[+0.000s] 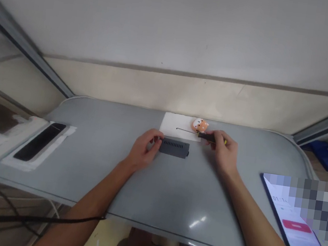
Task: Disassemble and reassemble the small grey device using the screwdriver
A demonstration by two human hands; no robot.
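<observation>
A flat dark grey slotted cover (174,148) lies on the table, its left end pinched by my left hand (145,149). In my right hand (224,150) is a screwdriver (207,137) with a black and yellow handle, fingers wrapped round it. Its thin shaft points left, over a white sheet of paper (172,120) behind the cover; the tip looks slightly bent and is apart from the cover. An orange and white animal-faced figure (199,124) sits at the paper's right edge, just beyond the screwdriver.
On the grey table (96,150), a black phone (40,141) rests on white paper at the left. A lit tablet (290,222) with a cable lies at the right. A wall (156,91) closes off the back. A dark cable (46,219) crosses the lower left.
</observation>
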